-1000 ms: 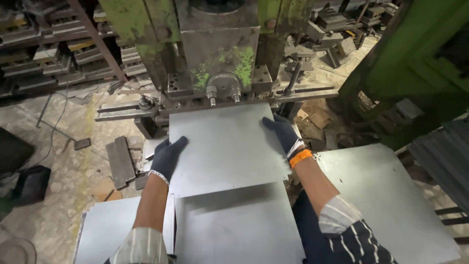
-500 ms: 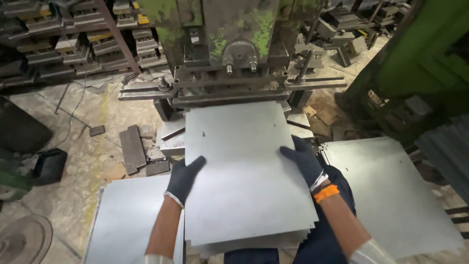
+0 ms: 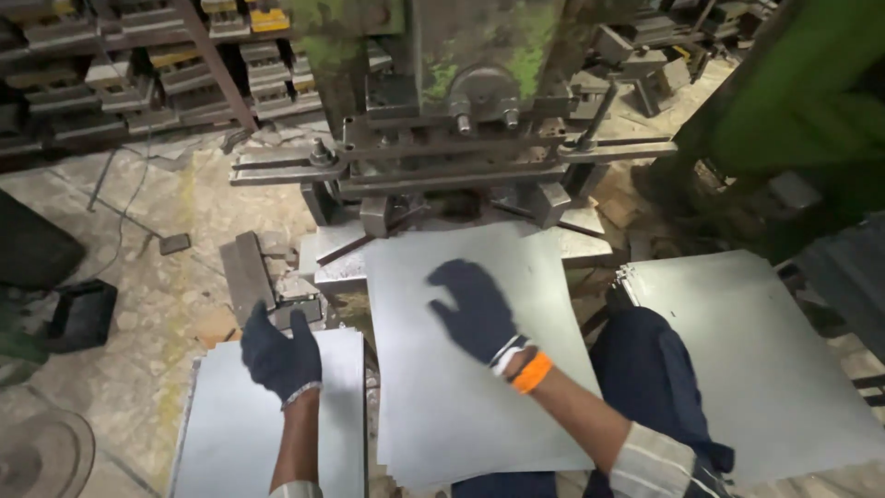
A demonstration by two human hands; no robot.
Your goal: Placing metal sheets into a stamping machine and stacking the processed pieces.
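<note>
Right hand (image 3: 475, 312) lies spread flat on the top metal sheet (image 3: 479, 369), gripping nothing; that sheet sits just in front of the green press (image 3: 452, 120). Left hand (image 3: 279, 358) hovers open over the stack left of the press (image 3: 267, 433). Those thin, smooth grey sheets look slippery, so I'd guess one could slide off, and the square edges could cut.
</note>
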